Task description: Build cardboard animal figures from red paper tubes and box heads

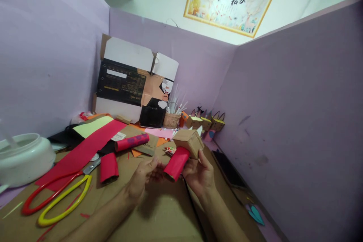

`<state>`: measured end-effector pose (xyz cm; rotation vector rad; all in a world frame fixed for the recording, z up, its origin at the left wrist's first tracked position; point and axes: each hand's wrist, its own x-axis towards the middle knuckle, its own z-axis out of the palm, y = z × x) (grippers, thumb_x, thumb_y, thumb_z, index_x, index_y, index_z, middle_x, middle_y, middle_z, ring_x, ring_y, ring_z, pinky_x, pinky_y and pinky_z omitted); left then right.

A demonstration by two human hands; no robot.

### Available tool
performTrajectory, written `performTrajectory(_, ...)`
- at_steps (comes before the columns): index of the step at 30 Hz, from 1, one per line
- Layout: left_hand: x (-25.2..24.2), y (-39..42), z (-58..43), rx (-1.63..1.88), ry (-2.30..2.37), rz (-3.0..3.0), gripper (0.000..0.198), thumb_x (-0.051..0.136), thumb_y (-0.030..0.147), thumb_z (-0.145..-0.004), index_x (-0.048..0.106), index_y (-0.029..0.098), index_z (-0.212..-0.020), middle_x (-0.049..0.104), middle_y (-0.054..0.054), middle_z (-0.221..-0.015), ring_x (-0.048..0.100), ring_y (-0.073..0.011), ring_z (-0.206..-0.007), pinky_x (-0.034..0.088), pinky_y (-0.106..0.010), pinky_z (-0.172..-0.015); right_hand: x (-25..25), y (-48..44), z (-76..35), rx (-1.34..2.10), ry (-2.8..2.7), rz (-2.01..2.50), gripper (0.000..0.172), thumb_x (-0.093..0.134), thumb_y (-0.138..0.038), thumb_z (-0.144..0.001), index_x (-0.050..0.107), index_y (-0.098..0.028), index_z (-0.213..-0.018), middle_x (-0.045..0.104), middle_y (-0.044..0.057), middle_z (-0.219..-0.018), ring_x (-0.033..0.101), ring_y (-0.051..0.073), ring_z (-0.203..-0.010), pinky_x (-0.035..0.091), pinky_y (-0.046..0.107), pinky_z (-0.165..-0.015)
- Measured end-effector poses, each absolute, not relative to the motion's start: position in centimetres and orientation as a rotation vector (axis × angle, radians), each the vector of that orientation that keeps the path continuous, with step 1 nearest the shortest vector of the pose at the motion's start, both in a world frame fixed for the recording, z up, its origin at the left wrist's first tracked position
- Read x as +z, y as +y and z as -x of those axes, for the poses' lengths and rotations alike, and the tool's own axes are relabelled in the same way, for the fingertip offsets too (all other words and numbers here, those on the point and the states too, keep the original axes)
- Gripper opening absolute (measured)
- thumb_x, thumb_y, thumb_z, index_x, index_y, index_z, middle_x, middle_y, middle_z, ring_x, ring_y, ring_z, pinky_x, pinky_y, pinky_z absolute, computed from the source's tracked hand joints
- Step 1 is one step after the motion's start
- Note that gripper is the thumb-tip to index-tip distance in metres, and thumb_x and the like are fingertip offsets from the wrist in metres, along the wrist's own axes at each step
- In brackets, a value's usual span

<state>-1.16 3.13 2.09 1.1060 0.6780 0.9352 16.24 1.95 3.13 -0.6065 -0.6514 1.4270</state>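
My right hand [200, 174] grips a small brown cardboard box [188, 140] with its thumb against the box's side. A red paper-covered tube [177, 163] lies against the box's front, tilted, its open end facing down towards me. Whether the tube is fixed to the box I cannot tell. Beside the tube's lower end is my left hand [144, 176], thumb raised and fingers loosely curved, with nothing visible between them. Its fingertips are close to the tube; contact is unclear. A second red tube [109, 168] stands on the cardboard-covered table to the left.
Large scissors [85, 172] with red and yellow handles lie at left, near a red paper strip [85, 151] and a white pot [27, 160]. A spotted red tube [132, 142] is farther back. At right lies a dark phone-like slab [228, 169]; small eared boxes [205, 123] stand behind.
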Motion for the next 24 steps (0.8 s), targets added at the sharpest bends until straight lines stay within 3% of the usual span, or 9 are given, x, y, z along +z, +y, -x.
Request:
performTrajectory(3, 2.2, 3.0, 1.2, 0.929, 0.727, -1.097, 0.048, 0.058, 0.058, -0.072, 0.067, 0.012, -0.083, 0.069, -0.008, -0.074, 0.058, -0.0147, -0.064, 0.041, -0.025, -0.061, 2.8, 2.1, -16.4, 1.383, -0.621, 0.613, 0.032, 0.069, -0.045, -0.064, 0.069, -0.02, -0.084, 0.074, 0.005, -0.08, 0.068, 0.024, -0.078, 0.054, 0.037, -0.072)
performTrajectory(6, 2.1, 3.2, 1.3, 0.914, 0.766, -1.159, 0.049, 0.067, 0.053, -0.066, 0.062, 0.013, -0.095, 0.068, -0.008, -0.085, 0.062, -0.0195, -0.077, 0.044, -0.028, -0.068, 2.5, 2.0, -16.4, 1.323, -0.622, 0.617, 0.027, 0.071, -0.04, -0.066, 0.068, -0.022, -0.087, 0.074, 0.001, -0.083, 0.067, 0.018, -0.073, 0.053, 0.03, -0.068)
performTrajectory(11, 1.8, 3.7, 1.7, 0.971, 0.837, -1.31, 0.068, 0.075, 0.05, -0.057, 0.055, 0.012, -0.109, 0.063, -0.015, -0.105, 0.058, -0.0293, -0.101, 0.044, -0.037, -0.086, 2.7, 1.3, -15.7, 1.196, -0.752, 0.637, 0.042, 0.077, -0.029, -0.06, 0.064, -0.026, -0.1, 0.072, 0.001, -0.092, 0.067, 0.02, -0.08, 0.053, 0.032, -0.071)
performTrajectory(17, 2.1, 4.4, 2.8, 1.171, 1.03, -1.174, 0.058, 0.059, 0.058, -0.069, 0.055, 0.015, -0.108, 0.064, -0.009, -0.101, 0.059, -0.0235, -0.093, 0.043, -0.032, -0.075, 3.4, 1.9, -17.8, 0.945, -0.663, 0.64, 0.029, 0.075, -0.032, -0.061, 0.065, -0.026, -0.088, 0.071, -0.002, -0.091, 0.064, 0.017, -0.084, 0.051, 0.029, -0.07)
performTrajectory(21, 2.4, 5.6, 3.7, 1.214, 1.151, -1.126, 0.053, 0.058, 0.056, -0.068, 0.057, 0.015, -0.101, 0.066, -0.008, -0.093, 0.059, -0.0224, -0.085, 0.042, -0.031, -0.068, 4.3, 2.5, -20.7, 0.824, -0.492, 0.614, 0.016, 0.068, -0.03, -0.068, 0.066, -0.024, -0.082, 0.071, -0.003, -0.08, 0.063, 0.014, -0.075, 0.05, 0.027, -0.066)
performTrajectory(24, 2.1, 6.3, 3.8, 1.217, 1.234, -1.224, 0.044, 0.061, 0.05, -0.066, 0.059, 0.014, -0.09, 0.066, -0.009, -0.088, 0.06, -0.0249, -0.084, 0.044, -0.032, -0.067, 5.2, 2.3, -22.0, 0.798, -0.453, 0.592, 0.017, 0.06, -0.035, -0.075, 0.067, -0.024, -0.087, 0.071, -0.002, -0.078, 0.063, 0.015, -0.072, 0.049, 0.027, -0.063)
